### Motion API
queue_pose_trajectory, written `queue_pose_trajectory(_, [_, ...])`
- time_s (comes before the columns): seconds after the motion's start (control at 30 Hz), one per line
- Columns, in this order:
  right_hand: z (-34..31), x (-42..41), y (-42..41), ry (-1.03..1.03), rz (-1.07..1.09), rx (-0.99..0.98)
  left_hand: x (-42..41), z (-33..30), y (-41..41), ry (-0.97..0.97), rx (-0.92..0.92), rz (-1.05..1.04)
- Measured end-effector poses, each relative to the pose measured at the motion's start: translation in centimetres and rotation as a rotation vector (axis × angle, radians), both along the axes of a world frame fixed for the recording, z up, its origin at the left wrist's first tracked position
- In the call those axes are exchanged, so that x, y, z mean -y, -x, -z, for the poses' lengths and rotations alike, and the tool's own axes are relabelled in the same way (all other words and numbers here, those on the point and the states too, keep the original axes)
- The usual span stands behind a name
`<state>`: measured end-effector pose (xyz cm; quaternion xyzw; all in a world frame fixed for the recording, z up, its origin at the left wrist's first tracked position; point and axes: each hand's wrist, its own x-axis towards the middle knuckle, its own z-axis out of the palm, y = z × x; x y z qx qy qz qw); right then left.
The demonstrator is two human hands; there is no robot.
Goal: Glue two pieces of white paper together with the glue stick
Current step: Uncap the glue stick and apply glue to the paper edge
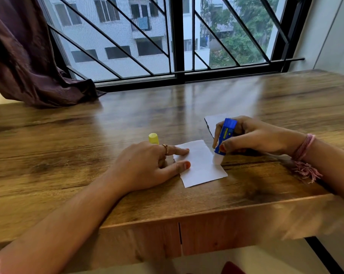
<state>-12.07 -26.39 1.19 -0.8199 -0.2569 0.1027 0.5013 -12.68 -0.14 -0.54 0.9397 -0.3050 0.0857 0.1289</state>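
A small white paper piece [201, 165] lies on the wooden table [107, 125] near its front edge. My left hand [147, 165] presses on the paper's left edge with index finger and thumb, and the yellow glue cap [153, 138] sticks up behind its fingers. My right hand [252, 135] grips the blue glue stick [225, 135], tilted, with its white tip touching the paper's right edge. A second white paper piece [213, 122] lies farther back, partly hidden behind my right hand.
A dark curtain [28, 56] drapes onto the table at the back left. A barred window [177, 36] runs along the table's far edge. The table's front edge [187, 218] is close below the paper.
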Motion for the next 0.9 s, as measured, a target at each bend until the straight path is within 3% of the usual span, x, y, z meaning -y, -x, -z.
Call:
queue_pose_trajectory(0.53, [-0.30,0.13,0.34,0.032,-0.149,-0.044,-0.08,-0.07,0.12,0.024,0.006,0.022])
queue_pose_trajectory(0.7, [-0.04,0.32,0.06,0.024,-0.076,-0.004,-0.12,-0.03,0.01,0.015,0.012,0.027])
queue_pose_trajectory(0.9, [-0.21,0.12,0.46,0.037,-0.139,-0.024,-0.19,0.09,0.00,0.029,0.006,0.028])
